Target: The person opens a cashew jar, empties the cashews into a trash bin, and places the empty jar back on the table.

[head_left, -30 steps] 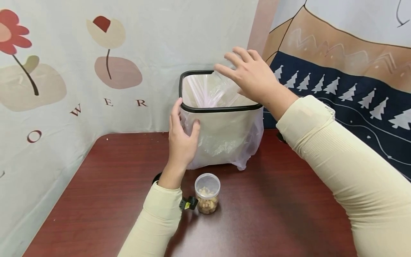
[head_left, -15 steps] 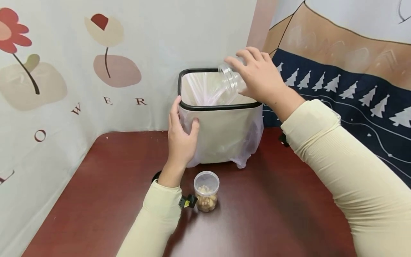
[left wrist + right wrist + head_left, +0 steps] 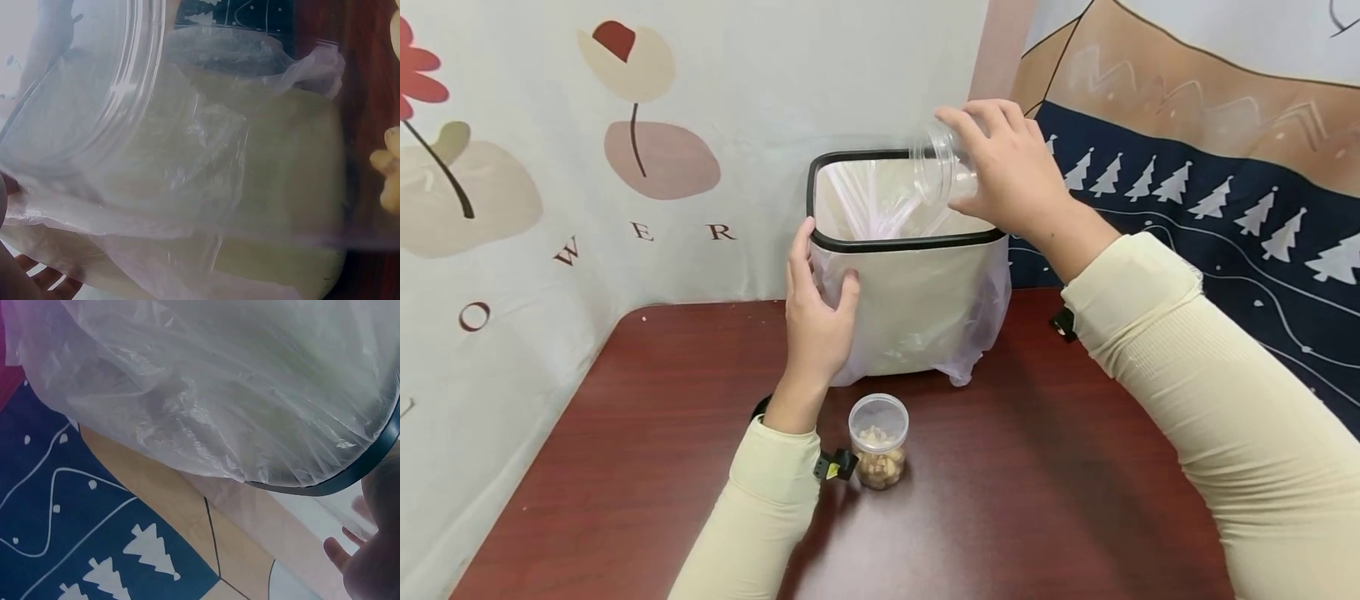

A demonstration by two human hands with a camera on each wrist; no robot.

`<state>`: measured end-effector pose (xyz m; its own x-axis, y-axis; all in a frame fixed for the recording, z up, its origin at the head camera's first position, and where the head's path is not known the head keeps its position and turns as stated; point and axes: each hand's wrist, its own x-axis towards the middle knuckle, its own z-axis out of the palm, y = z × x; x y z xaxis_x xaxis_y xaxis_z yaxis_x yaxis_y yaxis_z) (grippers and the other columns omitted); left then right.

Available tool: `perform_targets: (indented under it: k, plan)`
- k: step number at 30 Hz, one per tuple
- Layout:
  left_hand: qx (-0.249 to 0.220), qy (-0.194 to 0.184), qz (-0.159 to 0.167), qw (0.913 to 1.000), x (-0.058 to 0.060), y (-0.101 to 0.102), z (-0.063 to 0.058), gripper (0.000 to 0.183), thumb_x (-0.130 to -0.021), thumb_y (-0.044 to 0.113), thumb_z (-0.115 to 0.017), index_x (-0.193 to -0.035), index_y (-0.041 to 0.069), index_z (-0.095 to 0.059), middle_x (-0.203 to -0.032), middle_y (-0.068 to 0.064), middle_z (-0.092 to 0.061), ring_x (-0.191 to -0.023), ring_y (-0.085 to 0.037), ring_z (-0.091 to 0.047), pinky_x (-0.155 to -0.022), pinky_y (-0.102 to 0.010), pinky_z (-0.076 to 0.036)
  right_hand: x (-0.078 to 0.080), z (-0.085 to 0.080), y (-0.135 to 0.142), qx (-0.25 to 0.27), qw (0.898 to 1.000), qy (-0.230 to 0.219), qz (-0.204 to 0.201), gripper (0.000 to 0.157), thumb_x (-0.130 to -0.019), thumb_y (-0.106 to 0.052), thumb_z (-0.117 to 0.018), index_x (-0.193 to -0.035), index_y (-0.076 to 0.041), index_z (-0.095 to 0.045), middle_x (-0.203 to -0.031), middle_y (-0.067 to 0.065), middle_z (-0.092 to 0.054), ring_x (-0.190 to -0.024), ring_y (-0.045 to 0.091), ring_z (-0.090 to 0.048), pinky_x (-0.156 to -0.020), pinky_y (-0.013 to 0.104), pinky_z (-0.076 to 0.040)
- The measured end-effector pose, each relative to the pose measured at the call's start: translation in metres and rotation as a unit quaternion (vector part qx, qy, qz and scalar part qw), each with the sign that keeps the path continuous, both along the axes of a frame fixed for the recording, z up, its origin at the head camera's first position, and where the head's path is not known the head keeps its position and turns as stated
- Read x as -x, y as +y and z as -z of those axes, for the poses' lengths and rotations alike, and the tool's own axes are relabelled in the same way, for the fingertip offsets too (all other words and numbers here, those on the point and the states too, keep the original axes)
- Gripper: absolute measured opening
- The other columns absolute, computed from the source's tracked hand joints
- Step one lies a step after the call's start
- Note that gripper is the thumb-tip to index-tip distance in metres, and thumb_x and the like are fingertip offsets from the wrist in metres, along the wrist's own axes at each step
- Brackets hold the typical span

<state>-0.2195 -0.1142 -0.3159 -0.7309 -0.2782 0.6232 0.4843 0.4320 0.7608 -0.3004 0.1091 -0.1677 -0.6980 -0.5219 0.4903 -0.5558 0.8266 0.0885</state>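
A pale bin [image 3: 917,304] with a black rim and a thin lilac plastic liner [image 3: 988,308] stands at the back of the table. My left hand [image 3: 818,333] grips its front left corner, fingers along the side and thumb on the front. Above the opening, my right hand [image 3: 1018,171] holds a clear jar [image 3: 934,162] tipped on its side, mouth to the left; I see nothing pouring from it. The right wrist view shows part of that hand [image 3: 375,550] beyond the black rim [image 3: 350,478].
A second clear jar [image 3: 878,442], partly filled with what look like cashews, stands upright before the bin, close to my left wrist. The dark red table [image 3: 700,467] runs back to a printed wall cloth [image 3: 760,125]. A navy tree-patterned cloth [image 3: 1225,233] hangs at right.
My right hand has rolled back, bringing the clear jar from mostly hidden, mouth down, to nearly level over the bin. My left hand keeps its grip on the bin.
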Motion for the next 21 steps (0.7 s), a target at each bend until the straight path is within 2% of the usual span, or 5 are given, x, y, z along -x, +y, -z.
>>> perform_targets:
  k: [8, 14, 17, 21]
  plan:
    - [0.005, -0.006, -0.004, 1.0000, 0.000, -0.001, -0.001, 0.069, -0.096, 0.027, -0.059, -0.156, 0.037, -0.026, -0.155, 0.003, -0.038, -0.137, -0.018, -0.043, -0.110, -0.046, -0.040, -0.006, 0.006, 0.006, 0.083, 0.996, 0.002, 0.015, 0.096, -0.079, -0.032, -0.083, -0.155, -0.018, -0.026, -0.151, 0.016, -0.039, -0.141, 0.036, -0.032, -0.114, 0.056, -0.030]
    - [0.005, -0.004, -0.004, 1.0000, 0.001, 0.000, 0.001, 0.070, -0.096, 0.026, -0.059, -0.156, 0.037, -0.026, -0.155, 0.004, -0.038, -0.136, -0.018, -0.044, -0.110, -0.048, -0.040, -0.010, 0.013, 0.011, 0.159, 0.986, 0.042, 0.003, 0.092, -0.076, -0.035, -0.085, -0.150, -0.015, -0.034, -0.149, 0.017, -0.039, -0.138, 0.036, -0.034, -0.114, 0.050, -0.031]
    - [0.007, -0.006, -0.006, 0.9999, 0.001, -0.001, 0.001, 0.070, -0.095, 0.027, -0.059, -0.156, 0.038, -0.025, -0.155, 0.005, -0.038, -0.136, -0.016, -0.044, -0.111, -0.047, -0.040, -0.012, 0.016, 0.013, 0.181, 0.981, 0.063, -0.003, 0.090, -0.076, -0.036, -0.085, -0.149, -0.014, -0.035, -0.147, 0.018, -0.039, -0.137, 0.036, -0.035, -0.115, 0.049, -0.032]
    - [0.010, -0.006, -0.007, 0.9999, 0.001, -0.001, 0.002, 0.070, -0.095, 0.027, -0.059, -0.156, 0.037, -0.025, -0.155, 0.005, -0.038, -0.137, -0.016, -0.043, -0.111, -0.045, -0.040, -0.014, 0.019, 0.015, 0.194, 0.979, 0.065, 0.000, 0.091, -0.078, -0.037, -0.084, -0.151, -0.015, -0.034, -0.146, 0.018, -0.041, -0.136, 0.035, -0.036, -0.115, 0.048, -0.032]
